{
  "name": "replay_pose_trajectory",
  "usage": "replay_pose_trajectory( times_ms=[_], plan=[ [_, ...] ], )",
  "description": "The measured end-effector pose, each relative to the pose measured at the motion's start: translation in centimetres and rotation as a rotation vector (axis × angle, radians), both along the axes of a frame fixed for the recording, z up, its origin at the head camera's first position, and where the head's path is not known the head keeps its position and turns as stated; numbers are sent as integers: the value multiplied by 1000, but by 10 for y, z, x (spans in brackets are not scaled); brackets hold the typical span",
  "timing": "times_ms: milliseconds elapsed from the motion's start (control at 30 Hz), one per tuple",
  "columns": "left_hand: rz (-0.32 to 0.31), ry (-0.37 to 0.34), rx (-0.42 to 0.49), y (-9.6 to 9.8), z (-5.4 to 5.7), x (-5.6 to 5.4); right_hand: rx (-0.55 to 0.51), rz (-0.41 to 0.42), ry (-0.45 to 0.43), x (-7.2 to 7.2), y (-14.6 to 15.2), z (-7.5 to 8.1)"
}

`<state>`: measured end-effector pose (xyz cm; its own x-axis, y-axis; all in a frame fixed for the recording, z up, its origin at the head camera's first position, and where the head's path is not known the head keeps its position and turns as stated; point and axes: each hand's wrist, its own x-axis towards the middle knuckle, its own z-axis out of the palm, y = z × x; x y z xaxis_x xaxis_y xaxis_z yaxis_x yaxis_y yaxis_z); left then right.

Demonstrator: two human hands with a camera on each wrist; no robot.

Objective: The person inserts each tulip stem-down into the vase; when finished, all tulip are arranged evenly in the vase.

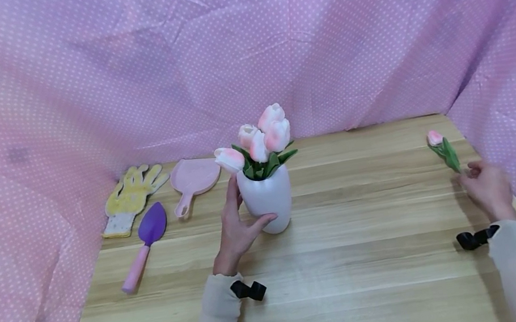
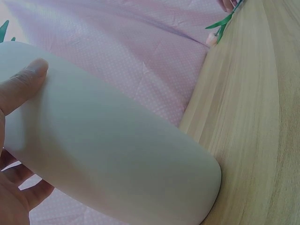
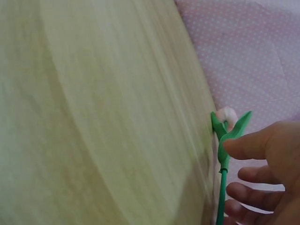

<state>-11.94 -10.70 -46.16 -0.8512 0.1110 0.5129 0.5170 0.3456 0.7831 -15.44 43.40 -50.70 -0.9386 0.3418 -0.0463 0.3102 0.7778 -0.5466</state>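
A white vase (image 1: 270,199) stands on the table with several pink-and-white tulips (image 1: 257,144) and green leaves in its mouth. My left hand (image 1: 239,227) grips the vase from its left, thumb across the front; in the left wrist view the thumb (image 2: 28,82) presses the smooth wall (image 2: 122,140). Toward the table's right edge lies a single tulip (image 1: 445,154), its bloom pointing away. Beside its stem is my right hand (image 1: 488,189). In the right wrist view the thumb overlaps the green leaf (image 3: 225,145), and the loosely bent fingers (image 3: 255,194) are spread apart near the stem.
At the table's left lie a yellow-and-white gardening glove (image 1: 132,197), a purple trowel (image 1: 152,223) with a pink handle, and a pink dustpan (image 1: 196,176). Pink dotted cloth (image 1: 237,43) hangs round the back and sides of the wooden table (image 1: 373,256).
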Motion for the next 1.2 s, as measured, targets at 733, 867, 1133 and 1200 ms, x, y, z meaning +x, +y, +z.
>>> replay_pose_trajectory(
  times_ms=[733, 867, 1133, 1200],
  plan=[
    [-2, -5, -9, 0, 1, 1, 175, 45, -172, -20, 3, 8],
    [3, -8, -9, 0, 1, 1, 180, 54, -170, -19, 2, 10],
    [6, -35, 5, 0, 1, 0, 162, 112, -139, -18, 2, 14],
    [7, -34, 3, 0, 1, 0, 130, 142, -108, -18, 1, 13]
  ],
)
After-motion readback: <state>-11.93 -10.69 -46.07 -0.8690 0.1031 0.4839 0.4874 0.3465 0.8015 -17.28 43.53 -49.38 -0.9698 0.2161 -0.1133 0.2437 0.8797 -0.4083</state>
